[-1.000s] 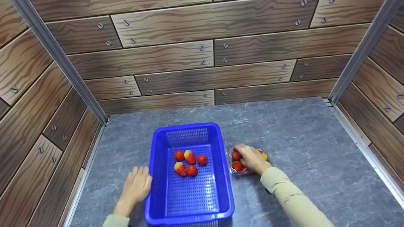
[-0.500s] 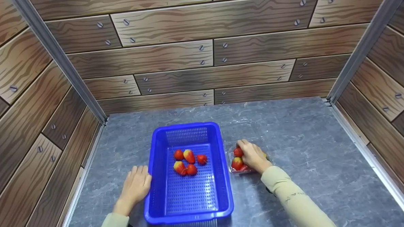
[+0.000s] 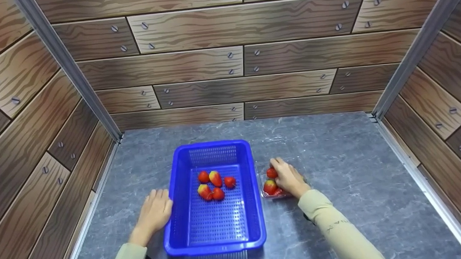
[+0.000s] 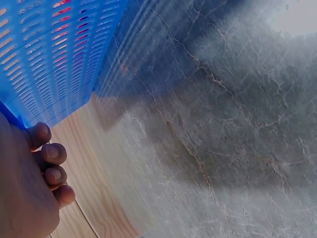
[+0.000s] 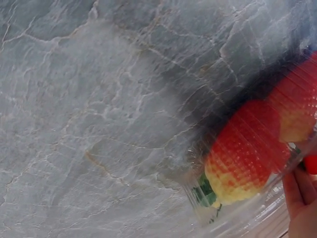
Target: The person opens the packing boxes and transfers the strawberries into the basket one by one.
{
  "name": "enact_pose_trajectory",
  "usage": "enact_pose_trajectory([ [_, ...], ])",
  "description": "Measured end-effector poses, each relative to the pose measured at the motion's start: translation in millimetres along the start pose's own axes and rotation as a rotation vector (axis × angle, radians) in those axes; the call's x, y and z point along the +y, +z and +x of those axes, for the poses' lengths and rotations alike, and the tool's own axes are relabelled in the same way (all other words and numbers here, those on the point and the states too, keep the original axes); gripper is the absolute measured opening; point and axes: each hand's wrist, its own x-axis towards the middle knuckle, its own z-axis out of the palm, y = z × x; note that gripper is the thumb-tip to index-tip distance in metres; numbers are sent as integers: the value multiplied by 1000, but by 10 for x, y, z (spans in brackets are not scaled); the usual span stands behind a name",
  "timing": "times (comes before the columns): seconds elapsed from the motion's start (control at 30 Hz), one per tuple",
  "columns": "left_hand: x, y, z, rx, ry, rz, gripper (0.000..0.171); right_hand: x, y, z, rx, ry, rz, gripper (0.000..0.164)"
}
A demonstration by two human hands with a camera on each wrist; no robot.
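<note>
My left hand (image 3: 153,210) holds the left rim of a blue plastic basket (image 3: 228,246); in the left wrist view its fingers (image 4: 53,153) curl over the edge beside the slotted wall. Inside the basket lie several red and red-yellow strawberries (image 3: 215,178). Right of it is a clear plastic box (image 3: 265,195) of strawberries. My right hand (image 3: 289,178) reaches into this box, fingers curled at a red strawberry (image 3: 271,173); the fingertip contact is partly hidden. A red-yellow strawberry (image 3: 270,187) lies nearer me. The right wrist view shows another strawberry (image 5: 247,153) through the box wall.
Both containers stand on a grey marbled table (image 3: 357,170). Wood-patterned walls (image 3: 196,64) enclose it at the back and sides, with metal strips along the corners. The clear box sits close to the basket's right side.
My right hand has shifted slightly within the clear box, and the strawberries there have moved; a nearer one now shows its yellow end. My left hand stays at the basket rim.
</note>
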Motion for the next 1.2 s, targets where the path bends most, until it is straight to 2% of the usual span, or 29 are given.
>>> enact_pose_trajectory([
  [0.3,7,-8,0,-12,-2,9,12,-42,-128,56,39,-96,39,43],
  [0.43,4,-1,4,-2,9,19,11,-102,-185,74,45,-101,64,43],
  [0.67,-8,12,2,-4,3,9,13,-276,-258,115,68,-84,90,44],
  [0.8,-4,6,-2,-7,-2,13,14,-396,-313,152,102,-41,96,42],
  [1.0,2,4,2,-3,7,23,12,-566,-423,225,144,22,162,41],
  [1.2,-4,4,1,-7,3,28,13,-724,-493,299,170,-2,186,38],
])
